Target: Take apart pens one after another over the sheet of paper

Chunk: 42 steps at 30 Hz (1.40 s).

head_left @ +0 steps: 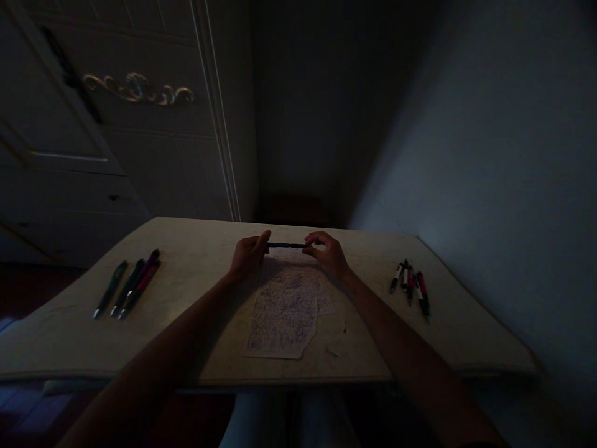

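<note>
- Blue-black pen [286, 245] lies level between our two hands, above the far part of the papers; we cannot tell its markings in the dim light
- We have the left hand [248, 255] closed on one end of it, thumb pointing up
- We have the right hand [329, 254] pinched on the other end between thumb and fingers
- Both our forearms [186, 336] reach forward over the near edge of the table, one on each side of the papers
- Below and nearer to us we see a sheet of paper [282, 317], covered in dense bluish scribble, its lower right corner uneven, overlapping another sheet [326, 302]
- Under these we see the pale, stained table [186, 249]
- Well off to our left, four long pens [111, 289] lie slantwise, green, purple and pinkish red among them
- Well off to our right, a cluster of shorter pens [410, 283], white, red and black, lies close together
- Beyond the table we see a panelled cabinet [163, 162] with a scrolled ornament [135, 90] on the left, and a bluish-grey wall [489, 155] on the right
</note>
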Available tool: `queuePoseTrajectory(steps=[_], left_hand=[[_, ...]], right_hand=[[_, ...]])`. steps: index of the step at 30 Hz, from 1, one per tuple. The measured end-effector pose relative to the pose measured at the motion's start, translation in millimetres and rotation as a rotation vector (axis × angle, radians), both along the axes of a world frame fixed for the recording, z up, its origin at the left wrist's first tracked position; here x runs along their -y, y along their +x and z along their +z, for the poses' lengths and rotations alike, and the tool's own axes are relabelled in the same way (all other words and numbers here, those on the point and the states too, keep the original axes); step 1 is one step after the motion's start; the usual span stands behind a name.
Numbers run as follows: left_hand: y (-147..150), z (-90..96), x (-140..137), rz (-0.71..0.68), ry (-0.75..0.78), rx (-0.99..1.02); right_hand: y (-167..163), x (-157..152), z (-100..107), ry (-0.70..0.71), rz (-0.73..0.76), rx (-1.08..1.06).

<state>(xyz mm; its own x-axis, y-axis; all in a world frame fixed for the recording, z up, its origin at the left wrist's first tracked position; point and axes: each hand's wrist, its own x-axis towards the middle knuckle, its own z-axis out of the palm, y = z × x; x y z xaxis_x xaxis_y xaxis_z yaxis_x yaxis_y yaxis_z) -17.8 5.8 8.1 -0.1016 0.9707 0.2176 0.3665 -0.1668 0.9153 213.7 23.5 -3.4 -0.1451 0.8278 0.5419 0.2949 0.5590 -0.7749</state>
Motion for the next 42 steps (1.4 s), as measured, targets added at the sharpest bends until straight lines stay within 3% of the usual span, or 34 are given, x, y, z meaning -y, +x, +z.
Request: queuePoseTrajectory(steps=[12, 28, 38, 42], left_hand=[[-1, -3.8, -2, 0.003, 0.03, -0.003], [-2, -3.2, -2, 0.013, 0.036, 0.001], [-7, -8.3, -8, -0.058, 0.069, -0.024], [-11, -8.5, -11, -0.126, 0.091, -0.055]], right_hand=[[2, -4, -11, -0.182, 0.066, 0.02], [2, 0, 2, 0.006, -0.027, 0.002], [13, -6, 2, -0.145, -0.028, 0.039], [22, -7, 2, -0.144, -0.044, 0.09]])
